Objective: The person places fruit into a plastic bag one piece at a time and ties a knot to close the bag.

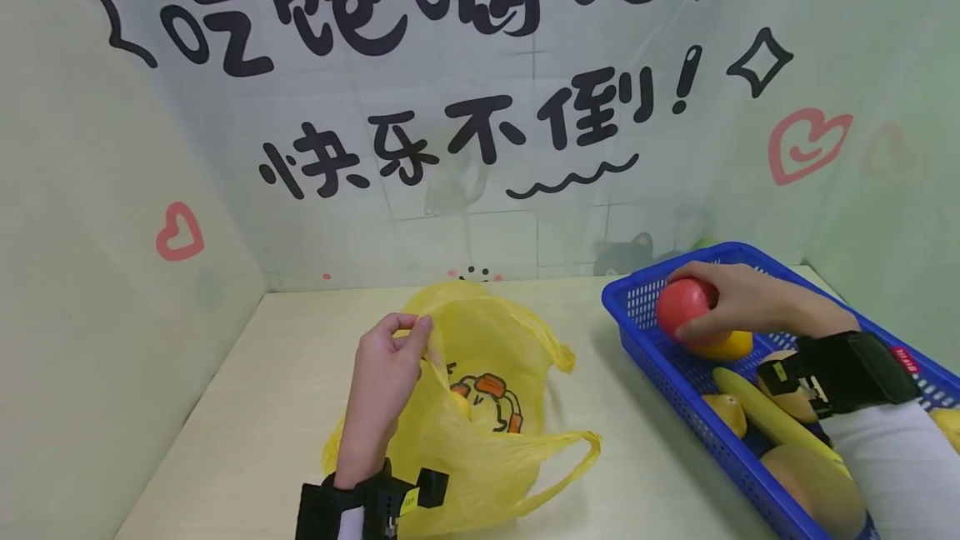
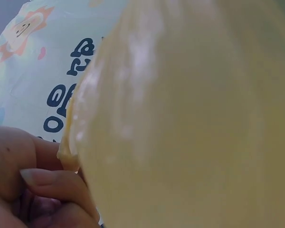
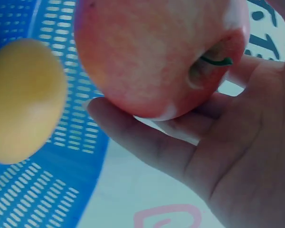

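My left hand [image 1: 384,386] pinches the edge of a yellow plastic bag [image 1: 480,473] between thumb and fingers. The bag stands with its mouth held apart, and a cartoon print shows inside it. In the left wrist view the bag's film [image 2: 180,118] fills most of the picture. Over the far end of a blue basket [image 1: 678,419], my right hand [image 1: 765,298] grips a red apple [image 1: 681,307]. The right wrist view shows the apple's green stem and the fingers wrapped along its side. An orange-yellow fruit [image 1: 726,347] lies just below the apple.
Inside the basket lie a long yellow banana [image 1: 776,419], a small yellow fruit [image 1: 725,413] and a large brownish round fruit [image 1: 813,486]. A pale table [image 1: 240,407] carries bag and basket. Behind stands a white printed sheet [image 1: 450,232].
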`<action>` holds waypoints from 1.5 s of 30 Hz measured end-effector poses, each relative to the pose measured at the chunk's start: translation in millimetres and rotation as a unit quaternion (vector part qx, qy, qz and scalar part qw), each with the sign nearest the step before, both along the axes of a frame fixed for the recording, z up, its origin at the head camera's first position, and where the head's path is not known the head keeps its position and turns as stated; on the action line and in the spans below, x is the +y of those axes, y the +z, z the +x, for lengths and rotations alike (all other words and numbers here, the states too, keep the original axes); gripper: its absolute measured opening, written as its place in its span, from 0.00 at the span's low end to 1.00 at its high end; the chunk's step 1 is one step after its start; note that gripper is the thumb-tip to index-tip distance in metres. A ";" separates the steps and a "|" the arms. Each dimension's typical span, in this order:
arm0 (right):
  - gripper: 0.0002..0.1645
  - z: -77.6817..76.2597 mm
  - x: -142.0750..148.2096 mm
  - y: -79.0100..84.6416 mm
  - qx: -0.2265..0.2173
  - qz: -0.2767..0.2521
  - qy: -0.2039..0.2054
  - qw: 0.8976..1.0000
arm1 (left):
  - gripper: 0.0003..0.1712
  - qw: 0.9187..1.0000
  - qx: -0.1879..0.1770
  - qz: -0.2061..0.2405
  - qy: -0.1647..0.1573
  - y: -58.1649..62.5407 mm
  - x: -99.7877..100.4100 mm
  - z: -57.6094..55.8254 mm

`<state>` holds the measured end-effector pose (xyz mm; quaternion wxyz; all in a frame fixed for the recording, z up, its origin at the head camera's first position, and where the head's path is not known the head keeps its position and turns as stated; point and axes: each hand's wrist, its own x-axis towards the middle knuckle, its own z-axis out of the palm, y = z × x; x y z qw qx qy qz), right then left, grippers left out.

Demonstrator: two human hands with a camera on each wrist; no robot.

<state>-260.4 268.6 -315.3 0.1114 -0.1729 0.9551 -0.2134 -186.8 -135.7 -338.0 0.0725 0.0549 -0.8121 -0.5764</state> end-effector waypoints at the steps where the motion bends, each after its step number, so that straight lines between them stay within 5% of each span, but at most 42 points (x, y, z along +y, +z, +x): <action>1: 0.46 0.8 -0.7 2.0 0.008 -0.005 -0.001 1.000 | 0.15 1.000 0.001 -0.001 -0.001 -0.2 0.1 -0.1; 8: 0.45 9.2 -23.9 20.4 0.048 -0.044 0.009 0.998 | 0.14 1.000 0.005 -0.008 0.000 -1.2 0.5 -0.2; 21: 0.43 29.9 -85.0 42.8 0.096 -0.095 0.112 0.984 | 0.12 1.000 0.002 -0.009 0.005 -0.1 -3.5 -1.8; 30: 0.44 40.1 -125.7 42.7 0.030 -0.141 0.202 0.969 | 0.13 1.000 -0.007 -0.009 0.018 0.7 -7.9 -2.2; 45: 0.41 31.1 -185.9 13.3 -0.046 -0.108 0.254 0.960 | 0.13 1.000 -0.010 -0.012 0.016 -0.1 -6.6 -2.9</action>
